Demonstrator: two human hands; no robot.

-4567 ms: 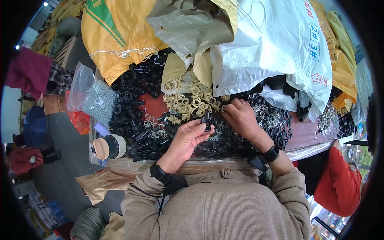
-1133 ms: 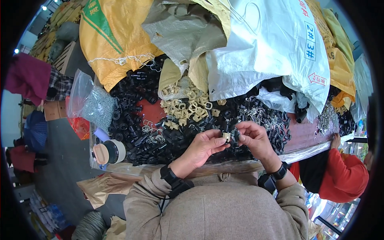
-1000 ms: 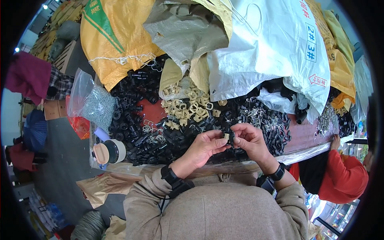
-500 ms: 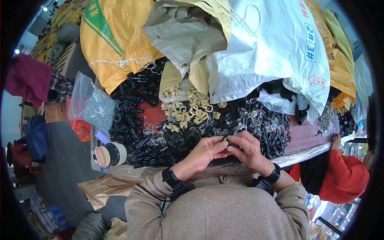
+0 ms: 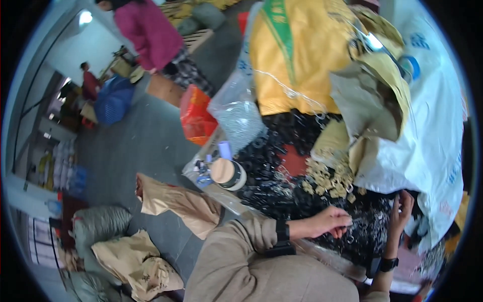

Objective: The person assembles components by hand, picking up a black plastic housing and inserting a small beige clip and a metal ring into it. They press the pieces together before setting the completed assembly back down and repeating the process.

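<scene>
My left hand [image 5: 329,222] is over the near part of a heap of small black plastic parts [image 5: 266,194]. Its fingers are curled together, and whatever they hold is too small or blurred to make out. Farther right, my right hand [image 5: 401,214] reaches up to the heap by the lower edge of a white woven sack [image 5: 427,156]. Its fingers are partly stretched and apart, with nothing visible in them. Between the hands lie small shiny metal pieces [image 5: 370,226] among black parts. Cream-coloured plastic clips [image 5: 329,178] form a pile beyond my left hand.
A lidded jar [image 5: 229,174] stands at the table's left edge, near a clear bag of small metal pieces [image 5: 241,121]. A yellow sack [image 5: 297,60] and an open beige sack [image 5: 370,100] stand behind the heap. A brown paper bag [image 5: 181,204] is left of me. A person in magenta [image 5: 151,35] is far left.
The view has swung left, shifting the table rightward in the picture. My hands, together before, have parted; the right one has reached away to the heap beside the white sack.
</scene>
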